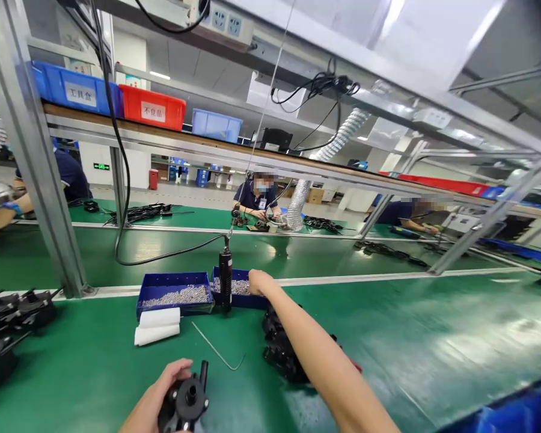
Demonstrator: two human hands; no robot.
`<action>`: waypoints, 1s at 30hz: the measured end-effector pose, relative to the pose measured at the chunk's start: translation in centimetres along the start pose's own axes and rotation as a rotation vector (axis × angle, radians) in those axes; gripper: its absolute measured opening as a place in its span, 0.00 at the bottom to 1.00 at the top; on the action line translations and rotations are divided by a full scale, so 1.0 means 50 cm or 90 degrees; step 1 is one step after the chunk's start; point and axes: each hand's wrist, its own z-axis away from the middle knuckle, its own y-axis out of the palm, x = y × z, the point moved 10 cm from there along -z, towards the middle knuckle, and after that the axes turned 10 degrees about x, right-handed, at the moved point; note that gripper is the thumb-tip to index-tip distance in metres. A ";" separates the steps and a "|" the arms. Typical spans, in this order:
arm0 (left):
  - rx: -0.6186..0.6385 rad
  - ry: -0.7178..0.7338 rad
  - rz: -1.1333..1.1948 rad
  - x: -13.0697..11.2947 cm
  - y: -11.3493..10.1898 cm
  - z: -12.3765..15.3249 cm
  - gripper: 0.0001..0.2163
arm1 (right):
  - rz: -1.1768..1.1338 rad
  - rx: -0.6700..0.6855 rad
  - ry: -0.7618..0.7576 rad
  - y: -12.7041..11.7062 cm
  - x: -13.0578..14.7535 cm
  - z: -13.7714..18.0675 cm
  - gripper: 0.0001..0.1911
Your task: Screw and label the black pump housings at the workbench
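Observation:
My left hand [165, 388] is closed around a black plastic pump housing [190, 398] with a round top and a short spout, low in the view. My right hand [260, 282] reaches into the right blue bin [252, 302], which holds small shiny metal pieces; its fingertips are hidden. Beside it the left blue bin [175, 308] holds more such pieces. A black electric screwdriver [225, 279] hangs upright on its cable in front of the bins. Under my right forearm lie several black plastic parts [282, 346], partly covered by the arm.
White rolls [158, 325] lie before the left bin, near a bent metal rod [216, 350]. More black housings [20, 316] stand at the left by a metal post [40, 150]. A shelf overhead carries a red bin [152, 108]. Co-workers sit across the green bench [410, 337].

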 end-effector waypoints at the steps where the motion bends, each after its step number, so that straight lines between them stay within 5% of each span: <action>1: -0.008 -0.014 -0.007 0.005 0.004 -0.007 0.47 | -0.001 -0.013 -0.010 0.001 -0.004 0.001 0.18; 4: 0.007 -0.031 -0.013 -0.003 0.020 -0.042 0.47 | -0.011 -0.047 -0.052 0.006 -0.013 0.009 0.16; 7: 0.015 0.015 -0.047 -0.062 0.006 -0.091 0.43 | -0.031 -0.087 -0.103 0.005 -0.016 0.025 0.12; 10: -0.011 0.116 -0.229 -0.169 -0.057 -0.151 0.17 | -0.063 -0.135 -0.157 -0.006 -0.018 0.044 0.11; 13: -0.036 0.022 -0.460 -0.210 -0.151 -0.239 0.12 | -0.103 -0.151 -0.200 -0.018 -0.020 0.059 0.12; 17: 0.002 -0.158 -0.529 -0.171 -0.246 -0.355 0.07 | -0.145 -0.192 -0.204 -0.042 -0.027 0.111 0.08; 21: 0.107 -0.296 -0.561 -0.090 -0.251 -0.410 0.11 | -0.203 -0.230 -0.282 -0.027 0.015 0.238 0.13; 26: 0.135 -0.313 -0.562 -0.052 -0.229 -0.427 0.11 | -0.325 -0.116 -0.497 0.084 0.139 0.387 0.20; 30: 0.097 -0.271 -0.544 -0.049 -0.231 -0.429 0.13 | -0.318 -0.132 -0.586 0.127 0.197 0.416 0.20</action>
